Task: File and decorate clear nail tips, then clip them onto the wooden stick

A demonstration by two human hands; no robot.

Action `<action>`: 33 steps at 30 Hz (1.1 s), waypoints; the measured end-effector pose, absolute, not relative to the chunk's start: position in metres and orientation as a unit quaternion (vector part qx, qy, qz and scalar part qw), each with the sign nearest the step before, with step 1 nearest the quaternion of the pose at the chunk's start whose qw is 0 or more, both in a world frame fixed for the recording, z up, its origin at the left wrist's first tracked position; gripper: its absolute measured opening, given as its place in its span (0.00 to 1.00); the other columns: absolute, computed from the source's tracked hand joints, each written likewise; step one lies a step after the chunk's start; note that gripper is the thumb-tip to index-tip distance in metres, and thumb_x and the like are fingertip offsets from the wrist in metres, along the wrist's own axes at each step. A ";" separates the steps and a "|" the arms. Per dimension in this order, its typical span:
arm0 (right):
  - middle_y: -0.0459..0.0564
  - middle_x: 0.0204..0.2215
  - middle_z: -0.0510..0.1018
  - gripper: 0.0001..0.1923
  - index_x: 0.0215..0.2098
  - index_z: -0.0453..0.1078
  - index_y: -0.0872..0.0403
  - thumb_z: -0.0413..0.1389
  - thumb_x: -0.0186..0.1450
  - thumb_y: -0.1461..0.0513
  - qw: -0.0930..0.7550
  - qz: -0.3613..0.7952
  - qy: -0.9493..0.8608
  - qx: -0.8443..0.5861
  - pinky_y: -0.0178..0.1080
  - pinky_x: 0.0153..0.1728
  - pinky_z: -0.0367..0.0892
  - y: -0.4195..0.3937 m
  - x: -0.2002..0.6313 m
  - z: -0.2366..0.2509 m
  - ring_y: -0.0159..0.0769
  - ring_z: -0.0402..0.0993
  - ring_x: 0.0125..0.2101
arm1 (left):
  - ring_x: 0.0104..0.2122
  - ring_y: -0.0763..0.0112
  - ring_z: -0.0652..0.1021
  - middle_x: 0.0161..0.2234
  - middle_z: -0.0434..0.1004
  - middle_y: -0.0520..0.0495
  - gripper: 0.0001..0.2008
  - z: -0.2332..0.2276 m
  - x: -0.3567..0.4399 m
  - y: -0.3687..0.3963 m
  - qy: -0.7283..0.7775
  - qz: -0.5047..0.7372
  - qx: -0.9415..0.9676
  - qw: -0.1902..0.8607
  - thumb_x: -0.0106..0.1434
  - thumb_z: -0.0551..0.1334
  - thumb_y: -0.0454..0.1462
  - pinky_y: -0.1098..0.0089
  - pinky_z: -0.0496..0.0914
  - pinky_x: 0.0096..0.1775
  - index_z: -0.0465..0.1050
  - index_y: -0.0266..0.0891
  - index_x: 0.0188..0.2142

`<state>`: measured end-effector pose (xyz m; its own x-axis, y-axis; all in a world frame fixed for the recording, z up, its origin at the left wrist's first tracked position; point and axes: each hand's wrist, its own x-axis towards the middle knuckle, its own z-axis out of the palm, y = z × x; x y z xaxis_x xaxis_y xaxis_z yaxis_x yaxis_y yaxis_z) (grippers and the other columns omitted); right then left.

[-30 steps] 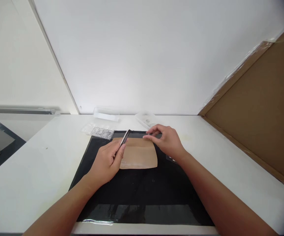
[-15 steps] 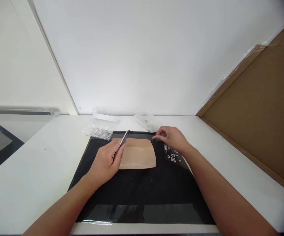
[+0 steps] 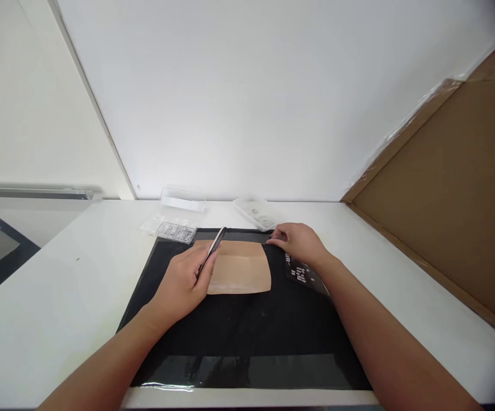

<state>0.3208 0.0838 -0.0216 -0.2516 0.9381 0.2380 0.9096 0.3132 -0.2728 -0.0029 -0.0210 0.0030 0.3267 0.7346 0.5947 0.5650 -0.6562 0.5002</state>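
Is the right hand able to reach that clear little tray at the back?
Probably yes. The right hand rests at the mat's far edge, and the clear tray lies just beyond its fingertips, with only bare white table between them.

Looks like a small lab or craft/training workstation, not a home. Plain white worktop [image 3: 59,297] set vs. bare white walls [image 3: 238,97], w/ a black work mat [image 3: 247,331] taped down at its near edge. Clear plastic compartment trays [image 3: 169,230] and a clear box [image 3: 184,200] line the back; brown board [image 3: 457,188] wrapped in plastic film leans at right.
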 end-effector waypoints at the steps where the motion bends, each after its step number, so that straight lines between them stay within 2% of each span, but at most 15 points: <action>1: 0.45 0.27 0.80 0.11 0.30 0.76 0.49 0.64 0.64 0.52 0.175 0.035 -0.790 -0.586 0.38 0.30 0.58 0.083 0.320 -0.021 0.37 0.74 0.29 | 0.34 0.68 0.80 0.35 0.80 0.46 0.13 0.003 -0.003 -0.021 0.402 0.415 0.810 0.100 0.76 0.56 0.35 0.69 0.74 0.40 0.77 0.38 0.52; 7: 0.44 0.33 0.84 0.10 0.33 0.74 0.48 0.61 0.68 0.51 0.187 0.048 -0.788 -0.584 0.38 0.31 0.59 0.080 0.320 -0.018 0.39 0.76 0.34 | 0.34 0.69 0.80 0.36 0.80 0.46 0.12 0.002 -0.003 -0.021 0.403 0.410 0.813 0.098 0.75 0.56 0.35 0.69 0.74 0.41 0.77 0.38 0.50; 10: 0.46 0.31 0.82 0.12 0.36 0.70 0.48 0.55 0.71 0.50 0.206 0.041 -0.779 -0.591 0.38 0.30 0.57 0.079 0.321 -0.016 0.39 0.75 0.30 | 0.35 0.69 0.80 0.38 0.81 0.45 0.12 0.002 -0.003 -0.021 0.402 0.413 0.812 0.092 0.75 0.56 0.35 0.69 0.74 0.40 0.78 0.38 0.49; 14: 0.47 0.29 0.81 0.15 0.36 0.68 0.48 0.50 0.74 0.49 0.236 0.024 -0.765 -0.599 0.39 0.30 0.58 0.080 0.323 -0.015 0.40 0.75 0.29 | 0.32 0.69 0.79 0.35 0.81 0.46 0.12 0.002 -0.002 -0.021 0.406 0.409 0.812 0.091 0.75 0.56 0.36 0.70 0.73 0.38 0.78 0.39 0.50; 20: 0.49 0.32 0.84 0.12 0.37 0.65 0.49 0.52 0.73 0.51 0.265 0.053 -0.750 -0.604 0.40 0.32 0.63 0.083 0.328 -0.020 0.41 0.79 0.32 | 0.35 0.69 0.80 0.38 0.81 0.46 0.11 0.001 -0.002 -0.021 0.397 0.416 0.812 0.093 0.75 0.57 0.35 0.70 0.73 0.40 0.78 0.39 0.48; 24: 0.48 0.35 0.84 0.09 0.40 0.67 0.49 0.57 0.70 0.53 0.277 0.048 -0.748 -0.602 0.39 0.34 0.65 0.085 0.332 -0.020 0.40 0.79 0.34 | 0.35 0.69 0.80 0.39 0.81 0.46 0.11 0.003 -0.002 -0.022 0.393 0.419 0.813 0.094 0.75 0.57 0.34 0.70 0.73 0.41 0.77 0.39 0.50; 29: 0.47 0.34 0.84 0.10 0.38 0.75 0.48 0.56 0.70 0.52 0.280 0.021 -0.737 -0.615 0.40 0.32 0.63 0.084 0.332 -0.014 0.40 0.78 0.34 | 0.33 0.70 0.78 0.35 0.79 0.48 0.09 0.003 -0.002 -0.022 0.396 0.413 0.814 0.100 0.75 0.57 0.34 0.70 0.72 0.39 0.77 0.38 0.46; 33: 0.46 0.33 0.85 0.12 0.36 0.78 0.47 0.55 0.71 0.52 0.291 0.021 -0.734 -0.613 0.40 0.33 0.63 0.084 0.333 -0.014 0.40 0.78 0.33 | 0.33 0.71 0.78 0.36 0.79 0.48 0.09 0.002 -0.002 -0.022 0.394 0.416 0.814 0.099 0.75 0.56 0.34 0.70 0.71 0.39 0.76 0.38 0.47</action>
<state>0.3326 0.0842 -0.0136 -0.0785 0.9128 0.4007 0.8883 0.2465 -0.3874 -0.0022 -0.0215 0.0025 0.3434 0.7232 0.5992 0.5577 -0.6703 0.4895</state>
